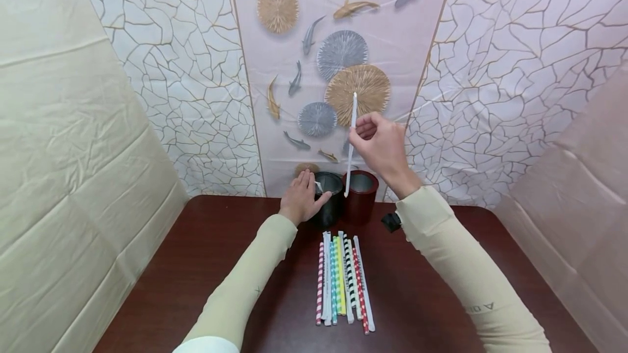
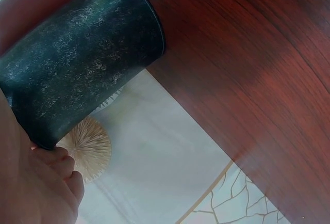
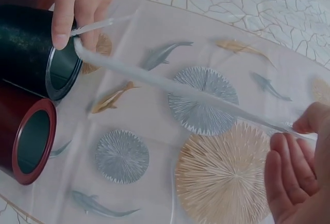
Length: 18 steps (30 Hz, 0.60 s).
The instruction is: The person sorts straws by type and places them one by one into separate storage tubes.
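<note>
My right hand [image 1: 385, 143] pinches a white paper-wrapped straw [image 1: 350, 162] between thumb and fingertips, held up near the two cups. Its lower end hangs by the cup rims in the head view; the right wrist view shows the straw [image 3: 154, 82] slanting toward the black cup's mouth. Against the left side of the black cup [image 1: 327, 214], my left hand [image 1: 301, 198] grips near the rim, thumb across the front. Another thin white strip [image 3: 95, 26] sticks out of that cup beside the left fingers. The dark red cup [image 1: 360, 208] stands right next to the black one.
Several straws [image 1: 339, 287], some striped or dotted and some in white wrappers, lie side by side on the dark wooden table [image 1: 417, 287]. A small black object [image 1: 391, 222] shows by the right sleeve. Behind the cups hangs a patterned cloth [image 1: 279, 64].
</note>
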Each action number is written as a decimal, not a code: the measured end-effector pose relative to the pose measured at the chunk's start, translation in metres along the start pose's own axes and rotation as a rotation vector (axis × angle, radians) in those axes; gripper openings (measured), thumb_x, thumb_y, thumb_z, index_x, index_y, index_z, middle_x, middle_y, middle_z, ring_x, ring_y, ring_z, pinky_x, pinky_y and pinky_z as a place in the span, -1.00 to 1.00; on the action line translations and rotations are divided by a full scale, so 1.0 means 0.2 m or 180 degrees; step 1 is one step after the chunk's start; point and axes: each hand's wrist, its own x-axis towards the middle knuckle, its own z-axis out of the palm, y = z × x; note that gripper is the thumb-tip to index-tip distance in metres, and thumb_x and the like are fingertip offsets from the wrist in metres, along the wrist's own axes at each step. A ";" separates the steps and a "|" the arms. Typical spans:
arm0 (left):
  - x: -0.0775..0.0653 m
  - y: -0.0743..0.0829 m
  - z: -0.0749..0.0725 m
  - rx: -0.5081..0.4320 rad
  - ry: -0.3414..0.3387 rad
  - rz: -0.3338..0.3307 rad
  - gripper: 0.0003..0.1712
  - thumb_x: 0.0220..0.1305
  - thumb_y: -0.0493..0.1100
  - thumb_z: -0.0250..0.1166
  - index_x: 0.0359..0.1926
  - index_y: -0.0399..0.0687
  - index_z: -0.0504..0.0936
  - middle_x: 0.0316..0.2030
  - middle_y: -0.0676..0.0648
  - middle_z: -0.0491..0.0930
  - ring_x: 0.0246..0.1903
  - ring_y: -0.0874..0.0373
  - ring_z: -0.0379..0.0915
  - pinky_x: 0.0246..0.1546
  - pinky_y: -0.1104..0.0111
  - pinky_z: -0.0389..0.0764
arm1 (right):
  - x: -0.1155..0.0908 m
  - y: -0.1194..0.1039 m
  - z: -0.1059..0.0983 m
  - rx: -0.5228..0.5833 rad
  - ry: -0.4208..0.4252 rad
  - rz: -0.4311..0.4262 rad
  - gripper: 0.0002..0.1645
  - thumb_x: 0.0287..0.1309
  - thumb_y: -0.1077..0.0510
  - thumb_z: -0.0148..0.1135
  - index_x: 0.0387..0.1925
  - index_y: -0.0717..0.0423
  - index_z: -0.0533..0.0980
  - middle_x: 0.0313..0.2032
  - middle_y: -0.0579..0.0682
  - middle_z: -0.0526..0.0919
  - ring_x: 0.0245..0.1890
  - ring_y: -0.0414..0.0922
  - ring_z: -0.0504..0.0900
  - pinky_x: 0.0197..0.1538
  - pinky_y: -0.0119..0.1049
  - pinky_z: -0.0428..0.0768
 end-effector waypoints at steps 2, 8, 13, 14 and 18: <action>0.00 0.00 0.00 0.0002 -0.0023 -0.0007 0.06 0.59 0.50 -0.33 0.68 -0.24 -0.02 0.70 -0.21 -0.06 0.71 -0.05 -0.14 0.70 0.17 0.02 | 0.00 0.00 0.02 0.0106 0.0087 -0.0066 -0.85 0.23 0.23 0.37 -0.25 0.30 0.68 -0.37 0.16 0.81 -0.42 0.00 0.78 -0.28 -0.61 0.62; 0.00 0.00 0.00 -0.0019 -0.0043 -0.0036 0.06 0.59 0.50 -0.33 0.69 -0.23 -0.03 0.71 -0.20 -0.07 0.71 -0.04 -0.15 0.70 0.20 0.00 | -0.01 0.02 0.10 0.0280 0.0211 -0.0152 -0.85 0.23 0.26 0.37 -0.24 0.32 0.67 -0.35 0.19 0.82 -0.38 0.05 0.81 -0.22 -0.11 0.80; -0.01 0.00 0.00 -0.0028 -0.0002 -0.0024 0.05 0.59 0.49 -0.32 0.68 -0.24 0.00 0.70 -0.21 -0.04 0.70 -0.04 -0.12 0.70 0.19 0.02 | -0.03 0.07 0.17 0.0333 0.0167 -0.0088 -0.85 0.21 0.28 0.39 -0.25 0.33 0.66 -0.35 0.20 0.83 -0.37 0.06 0.83 -0.21 -0.07 0.82; -0.01 0.00 -0.01 -0.0029 0.0008 -0.0019 0.05 0.59 0.49 -0.31 0.68 -0.25 0.00 0.70 -0.22 -0.03 0.70 -0.05 -0.11 0.70 0.19 0.03 | -0.04 0.08 0.19 0.0324 0.0160 -0.0075 -0.84 0.21 0.28 0.39 -0.25 0.35 0.66 -0.35 0.21 0.83 -0.37 0.07 0.84 -0.21 -0.07 0.82; -0.01 0.00 -0.01 -0.0030 0.0023 -0.0014 0.05 0.60 0.49 -0.29 0.68 -0.25 0.01 0.69 -0.22 -0.01 0.70 -0.05 -0.10 0.69 0.18 0.05 | -0.06 0.11 0.24 0.0228 0.0099 -0.0039 -0.84 0.21 0.27 0.39 -0.25 0.35 0.66 -0.35 0.21 0.83 -0.36 0.08 0.85 -0.20 -0.06 0.82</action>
